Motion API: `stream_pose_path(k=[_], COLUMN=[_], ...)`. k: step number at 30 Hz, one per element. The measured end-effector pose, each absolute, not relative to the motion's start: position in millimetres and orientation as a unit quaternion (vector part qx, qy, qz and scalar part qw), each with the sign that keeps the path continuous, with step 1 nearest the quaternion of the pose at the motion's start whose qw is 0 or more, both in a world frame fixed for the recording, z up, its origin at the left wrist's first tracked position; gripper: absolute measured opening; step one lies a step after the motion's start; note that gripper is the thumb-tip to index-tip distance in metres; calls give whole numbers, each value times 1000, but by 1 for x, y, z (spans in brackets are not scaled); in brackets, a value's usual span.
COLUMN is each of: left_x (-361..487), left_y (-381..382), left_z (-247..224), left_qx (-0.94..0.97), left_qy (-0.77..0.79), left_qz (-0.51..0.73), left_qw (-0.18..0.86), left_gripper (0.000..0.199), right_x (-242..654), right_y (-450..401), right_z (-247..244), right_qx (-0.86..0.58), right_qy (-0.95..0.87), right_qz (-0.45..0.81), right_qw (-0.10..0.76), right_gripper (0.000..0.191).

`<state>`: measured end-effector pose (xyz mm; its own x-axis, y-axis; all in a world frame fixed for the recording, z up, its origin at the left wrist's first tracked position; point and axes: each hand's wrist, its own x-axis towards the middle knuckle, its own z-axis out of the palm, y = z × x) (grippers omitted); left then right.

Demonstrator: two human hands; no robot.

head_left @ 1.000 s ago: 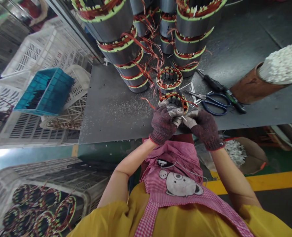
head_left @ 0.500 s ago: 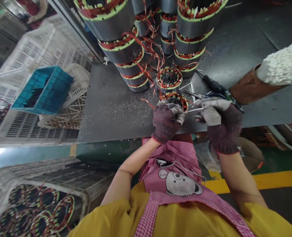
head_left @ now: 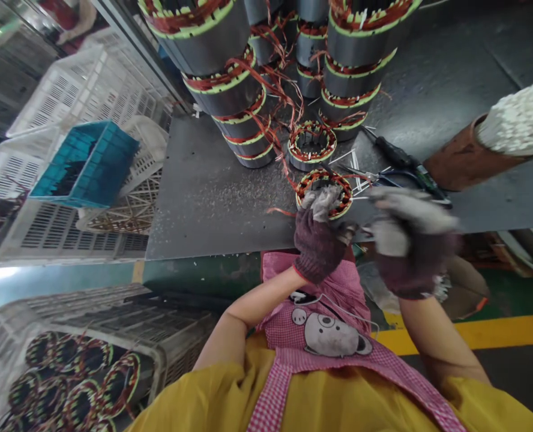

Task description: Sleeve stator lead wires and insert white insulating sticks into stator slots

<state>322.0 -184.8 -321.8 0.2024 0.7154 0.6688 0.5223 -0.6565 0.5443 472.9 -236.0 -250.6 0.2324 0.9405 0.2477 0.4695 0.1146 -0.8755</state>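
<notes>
A motor stator (head_left: pixel 345 204) with copper windings and a yellow-green rim lies at the table's front edge. My left hand (head_left: pixel 319 240), in a dark knitted glove with light wrapped fingertips, is on its near side. The fingers curl over the rim into the ring, and the thumb lies outside to the right. To the right, my gloved right hand (head_left: pixel 413 240) is raised by the table edge, smeared by motion, so its fingers and anything in them are unclear. Between hand and ring lie thin white sleeves (head_left: pixel 355 161). A second stator (head_left: pixel 312 161) sits just behind.
Tall stator stacks (head_left: pixel 243 114) stand at the back, wire leads hanging between them. Right of the ring lie pliers (head_left: pixel 397 175) and a black-handled screwdriver (head_left: pixel 395 151). A brown tube (head_left: pixel 458 153) holds white sleeves. Crates and a blue bin (head_left: pixel 90 162) stand left; a crate (head_left: pixel 158 342) holds more stators.
My left hand has shifted slightly right and down, its fingers now further over the ring, which shows more. My right hand has moved a little down and become blurred.
</notes>
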Motion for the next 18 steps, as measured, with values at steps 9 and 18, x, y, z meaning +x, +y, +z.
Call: stream_pose_path(k=[9, 18], left_x=[256, 262], left_y=[-108, -92], left_z=[-278, -278], left_qx=[923, 911], left_qy=[119, 102], left_qz=[344, 377], left_qw=[125, 130], left_gripper=[23, 24], right_x=[463, 587], right_y=[-212, -198], right_z=[-300, -294], right_qx=[-561, -711], right_qy=[-606, -229], right_qz=[202, -166], right_qw=[526, 644], right_gripper=[20, 23])
